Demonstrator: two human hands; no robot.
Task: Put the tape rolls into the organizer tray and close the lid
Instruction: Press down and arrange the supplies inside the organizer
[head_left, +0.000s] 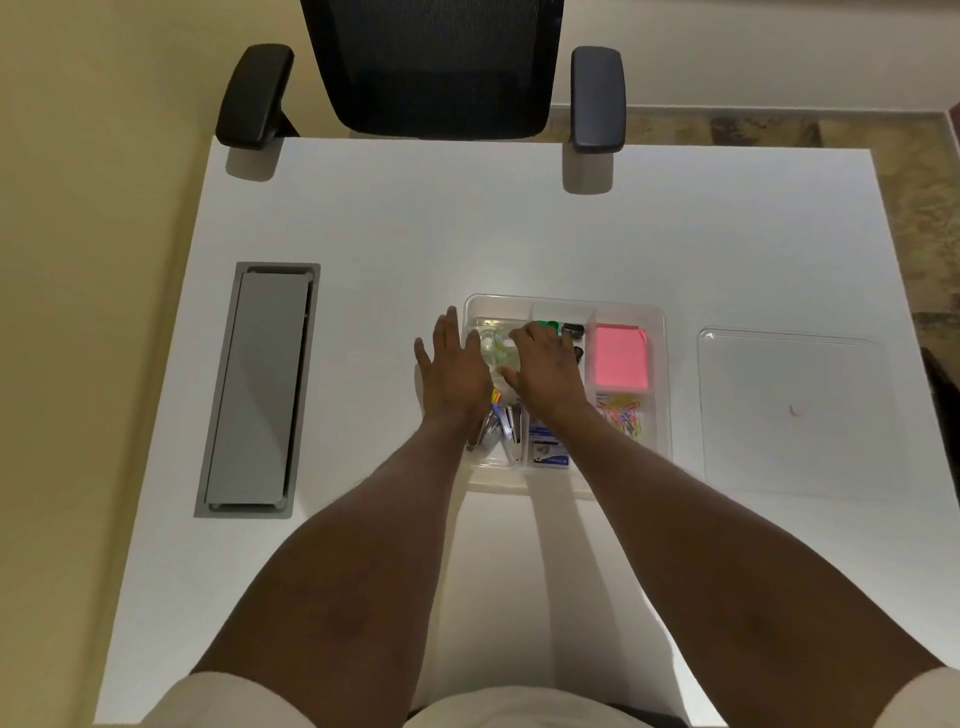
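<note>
1. Two bare forearms are extending forward from the near edge of the flat white rectangular table (363, 218), with light short sleeves showing at the bottom of the view.
2. The clear plastic compartmented organizer tray (660, 332) is sitting near the middle of the table, with no cover on it.
3. In the tray's near compartments, metal staplers (511, 431) are lying at the left, blue staple boxes (548, 449) in the middle, and mixed-colour paper clips (623, 413) at the right.
4. The left hand (454, 371) is lying palm down with fingers spread, over the tray's left wall and the table just beside it. It is gripping nothing visible.
5. The right hand (545, 366) is resting palm down over the tray's middle, fingers curled downward toward the far-left compartment. Whether it is pinching anything cannot be told.
6. The transparent tape rolls (493, 340) are lying in the far-left compartment, between the two hands and partly hidden by them.
7. A pink sticky-note pad (621, 358) is lying in the far-right compartment.
8. The clear flat rectangular plastic lid (795, 410) is lying on the table to the tray's right, apart from it.
9. A grey metal cable hatch (257, 389) is sitting flush in the table at the left.
10. A black mesh-backed office chair (431, 67) is standing at the far edge.
</note>
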